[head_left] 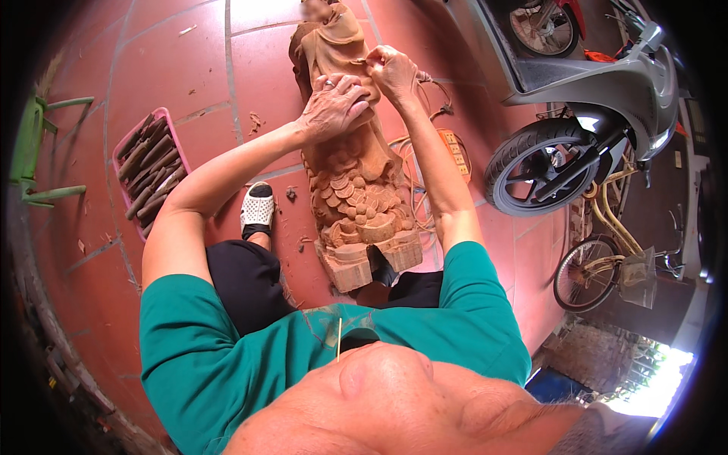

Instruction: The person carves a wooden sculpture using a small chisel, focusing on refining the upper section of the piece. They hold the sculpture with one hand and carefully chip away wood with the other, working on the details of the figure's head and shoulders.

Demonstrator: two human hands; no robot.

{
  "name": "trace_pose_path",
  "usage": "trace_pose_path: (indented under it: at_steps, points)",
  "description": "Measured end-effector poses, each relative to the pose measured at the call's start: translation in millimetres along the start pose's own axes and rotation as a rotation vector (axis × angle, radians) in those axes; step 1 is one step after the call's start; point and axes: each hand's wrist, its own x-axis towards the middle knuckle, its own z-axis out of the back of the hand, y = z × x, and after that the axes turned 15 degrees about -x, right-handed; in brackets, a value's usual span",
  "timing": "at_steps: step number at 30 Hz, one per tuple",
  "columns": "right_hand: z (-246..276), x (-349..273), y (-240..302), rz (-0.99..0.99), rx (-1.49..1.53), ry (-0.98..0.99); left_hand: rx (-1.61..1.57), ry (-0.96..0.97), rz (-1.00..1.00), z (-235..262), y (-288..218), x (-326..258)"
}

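Red floor tiles (pixel 189 76) spread under the seated person, whose knees flank the base of a carved wooden statue (pixel 356 189) lying lengthwise on the floor. The left hand (pixel 334 106) presses flat on its upper part; just beside it, the right hand (pixel 390 70) pinches a small tool, too small to identify. A pink tray of chisels (pixel 148 167) sits left, a scooter (pixel 599 98) right.

Red floor tiles (pixel 174 45) are spreading out underfoot, littered with wood chips. A grey scooter (pixel 599 98) is standing to one side; just below it a yellow bicycle (pixel 607 258) is leaning. Well across the floor from the scooter, a green stool (pixel 34 148) is sitting. Daylight is glaring beyond the bicycle.
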Motion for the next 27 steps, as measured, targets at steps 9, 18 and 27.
trace_pose_path:
  at_steps: [9, 18, 27]
  points:
    - [-8.7, 3.0, 24.1, -0.069, 0.217, 0.037, -0.067, 0.0, 0.08, -3.0, 1.0, -1.5]
    - [-3.6, 24.1, -5.8, 0.145, -0.231, 0.029, -0.016, -0.098, -0.124, -4.2, -0.3, 2.1]
    - [3.2, 11.9, 34.8, 0.127, 0.014, 0.065, 0.008, -0.021, -0.017, -3.0, 2.9, -4.1]
